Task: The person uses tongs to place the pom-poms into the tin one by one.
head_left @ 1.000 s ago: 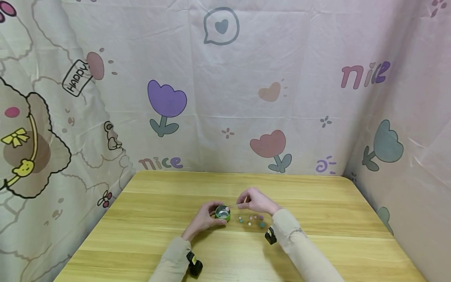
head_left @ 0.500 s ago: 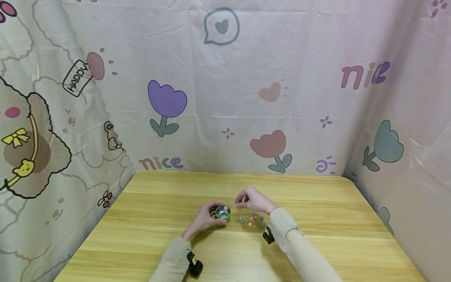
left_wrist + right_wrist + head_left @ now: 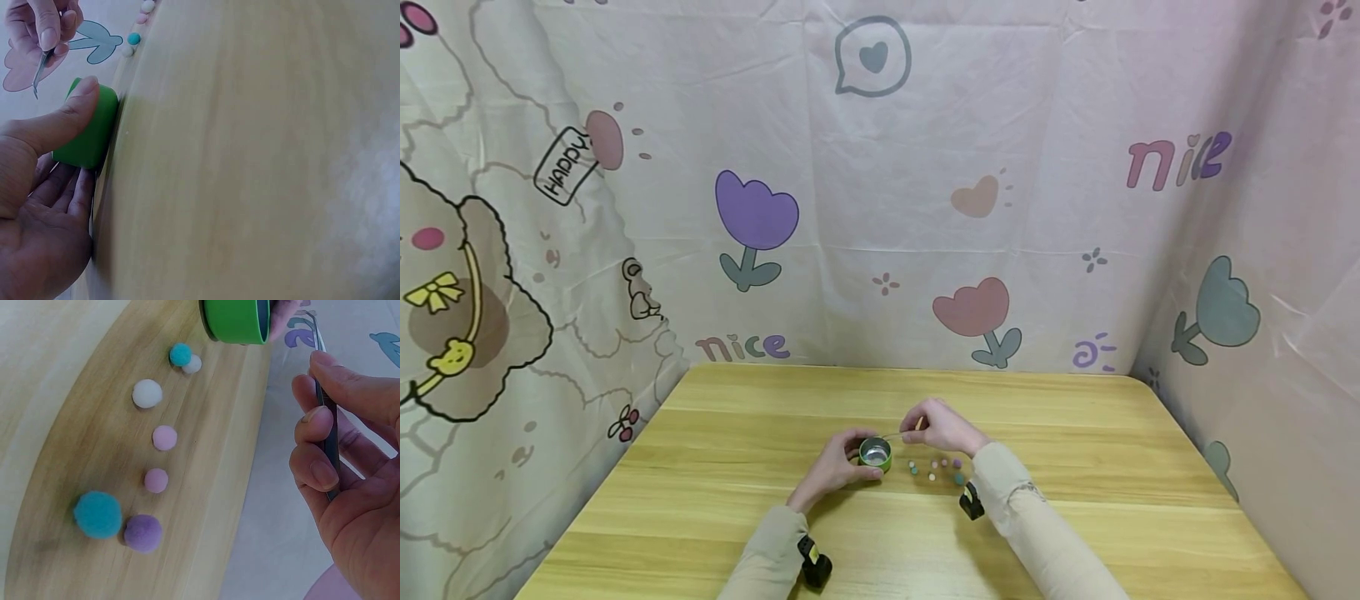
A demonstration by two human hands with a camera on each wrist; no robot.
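Seven pompoms (image 3: 164, 437) lie mid-counter (image 3: 1075, 517), right of the green cup (image 3: 876, 454) the left hand (image 3: 835, 463) grips; right hand (image 3: 943, 427) pinches tweezers (image 3: 329, 425) above, edges far off.

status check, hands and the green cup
Left hand holds green cup. Right hand pinches tweezers, tips empty. Pompoms loose on table.

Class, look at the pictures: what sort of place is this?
Probably a small tabletop craft or recording booth: a wooden table enclosed by cartoon-print cloth, with pom-poms and a green tin.
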